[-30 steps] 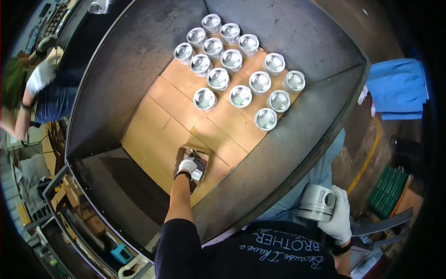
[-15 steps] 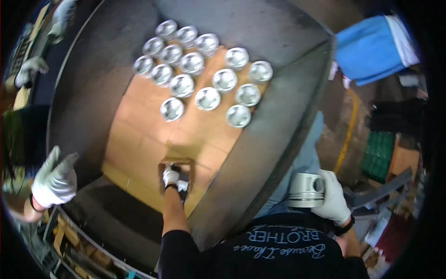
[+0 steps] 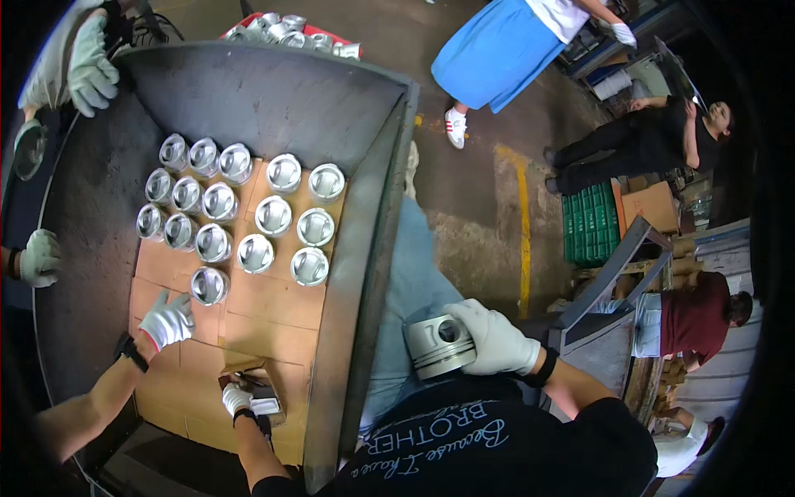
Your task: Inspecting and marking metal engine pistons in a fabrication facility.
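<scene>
Far-left gloves: two co-workers' hands in pale gloves, one at the far-left corner of the big dark-grey metal bin, the other by its left wall.
Reaching co-worker: a white-gloved hand with a dark wristband, inside the bin, fingers spread and empty, right beside the nearest piston in its column!
Piston ranks: sixteen round silver metal pistons, standing in uneven columns on the tan cardboard sheeting of the bin floor, toward its far end.
Left hand: white-gloved, down in the small open brown cardboard box at the bin's near end; fingers bent, but how tightly, and on what, cannot be told.
Red crate: a red container heaped with silver metal parts, beyond the bin's far wall.
Right hand: white-gloved, closed firmly round one silver cylindrical piston, tilted, ring grooves toward the wearer, outside the bin to its right.
Green crate: ribbed green plastic, well right of the bin.
</scene>
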The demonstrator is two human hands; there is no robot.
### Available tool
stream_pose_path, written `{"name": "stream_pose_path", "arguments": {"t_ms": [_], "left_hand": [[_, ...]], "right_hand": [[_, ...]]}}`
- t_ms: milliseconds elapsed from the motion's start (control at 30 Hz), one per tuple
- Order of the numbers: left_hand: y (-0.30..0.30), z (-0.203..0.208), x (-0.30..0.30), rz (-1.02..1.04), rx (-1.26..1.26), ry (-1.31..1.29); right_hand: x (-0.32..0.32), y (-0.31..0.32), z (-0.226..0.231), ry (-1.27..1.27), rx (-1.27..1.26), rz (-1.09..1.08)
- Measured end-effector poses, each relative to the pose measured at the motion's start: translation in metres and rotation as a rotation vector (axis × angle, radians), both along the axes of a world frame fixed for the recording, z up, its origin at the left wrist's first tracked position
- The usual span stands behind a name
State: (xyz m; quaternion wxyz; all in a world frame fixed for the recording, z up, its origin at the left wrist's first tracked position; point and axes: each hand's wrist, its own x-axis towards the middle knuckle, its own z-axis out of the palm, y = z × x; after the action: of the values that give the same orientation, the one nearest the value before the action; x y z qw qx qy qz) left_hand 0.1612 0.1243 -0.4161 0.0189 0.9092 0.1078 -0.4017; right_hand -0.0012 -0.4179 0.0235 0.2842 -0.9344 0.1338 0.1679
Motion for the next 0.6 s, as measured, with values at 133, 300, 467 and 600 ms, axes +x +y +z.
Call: {"name": "stream_pose_path", "arguments": {"t_ms": [133, 300, 467, 600], "left_hand": [[0.015, 0.015, 0.002, -0.264, 0.087, -0.078], [0.035, 0.046, 0.006, -0.445, 0.180, -0.055], [0.072, 0.088, 0.010, -0.408, 0.030, -0.157], [0.071, 0.165, 0.014, -0.732, 0.334, -0.166]], "right_hand": [[-0.012, -0.010, -0.003, -0.033, 0.019, 0.021], [-0.023, -0.021, -0.003, -0.007, 0.060, 0.057], [-0.029, -0.035, -0.009, -0.117, 0.057, 0.184], [-0.040, -0.039, -0.023, -0.417, 0.101, 0.206]]}}
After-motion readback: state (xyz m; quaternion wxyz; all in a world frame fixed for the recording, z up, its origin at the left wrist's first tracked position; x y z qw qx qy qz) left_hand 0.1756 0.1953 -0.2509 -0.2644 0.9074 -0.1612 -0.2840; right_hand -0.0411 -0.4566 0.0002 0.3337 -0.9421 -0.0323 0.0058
